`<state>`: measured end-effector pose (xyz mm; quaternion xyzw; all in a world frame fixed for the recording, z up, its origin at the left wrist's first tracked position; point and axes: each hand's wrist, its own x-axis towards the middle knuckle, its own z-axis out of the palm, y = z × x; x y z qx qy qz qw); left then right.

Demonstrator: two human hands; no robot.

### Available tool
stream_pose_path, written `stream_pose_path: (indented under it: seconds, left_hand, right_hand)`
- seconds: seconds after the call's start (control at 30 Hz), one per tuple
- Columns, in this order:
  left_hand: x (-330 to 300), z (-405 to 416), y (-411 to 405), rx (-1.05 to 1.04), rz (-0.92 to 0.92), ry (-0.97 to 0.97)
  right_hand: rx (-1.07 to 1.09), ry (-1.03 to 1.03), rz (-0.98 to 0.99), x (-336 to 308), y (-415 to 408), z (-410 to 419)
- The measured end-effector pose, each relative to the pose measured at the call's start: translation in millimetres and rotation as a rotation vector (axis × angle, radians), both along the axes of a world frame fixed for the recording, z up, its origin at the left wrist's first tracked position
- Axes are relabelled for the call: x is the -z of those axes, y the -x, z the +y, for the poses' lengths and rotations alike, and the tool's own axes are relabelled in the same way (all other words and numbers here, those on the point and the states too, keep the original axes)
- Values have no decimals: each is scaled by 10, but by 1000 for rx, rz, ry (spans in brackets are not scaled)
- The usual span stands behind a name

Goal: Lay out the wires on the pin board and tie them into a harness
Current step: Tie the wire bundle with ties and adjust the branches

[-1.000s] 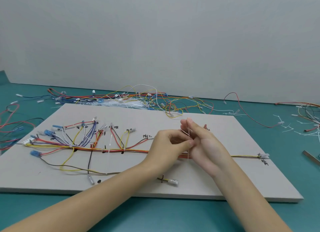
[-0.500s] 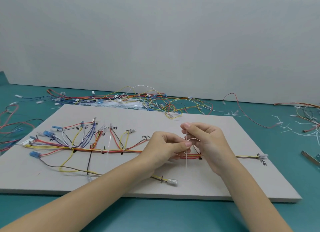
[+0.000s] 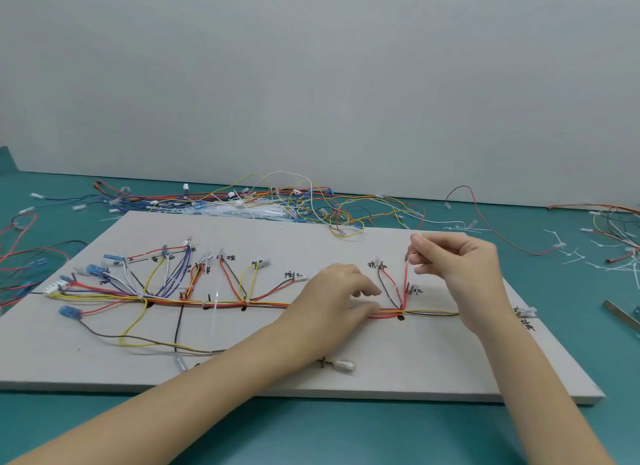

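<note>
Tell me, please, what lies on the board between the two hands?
In the head view, between left hand and right hand, red and brown branch wires rise from the trunk bundle.

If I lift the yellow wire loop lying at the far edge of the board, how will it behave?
The yellow wire loop is thin and curls freely, so it is probably floppy and light. It runs into the loose wire pile behind the board, so it may snag or drag neighbours.

Head-worn camera looks forward and down, close over the pin board (image 3: 381, 378)
</note>
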<state>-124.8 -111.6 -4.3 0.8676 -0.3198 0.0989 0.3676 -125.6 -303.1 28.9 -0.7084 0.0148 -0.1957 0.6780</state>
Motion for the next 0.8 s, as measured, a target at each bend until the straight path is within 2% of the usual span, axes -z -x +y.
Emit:
stream_pose_path:
  seconds: [0.03,0.1,0.23,0.33,0.6,0.8]
  left_hand:
    - [14,-16,-9,4,-62,-151]
    - [1,-33,-53,-33,-63,-327]
    - [-97,-3,-147,88,-5,-360]
    - [-92,-10,-151,135,-41,-381]
    - [-53,-120,-120,64,-190,-564]
    - [-12,-128,-116,23,-257,-670]
  right_hand:
    - [31,31,-13,1,-13,-49]
    - [72,73,-30,6,-36,-120]
    - [66,106,-33,37,-63,-142]
    - [63,118,-45,47,-74,-111]
    - [87,103,-91,51,-88,-81]
    - [50,135,-45,74,-98,-87]
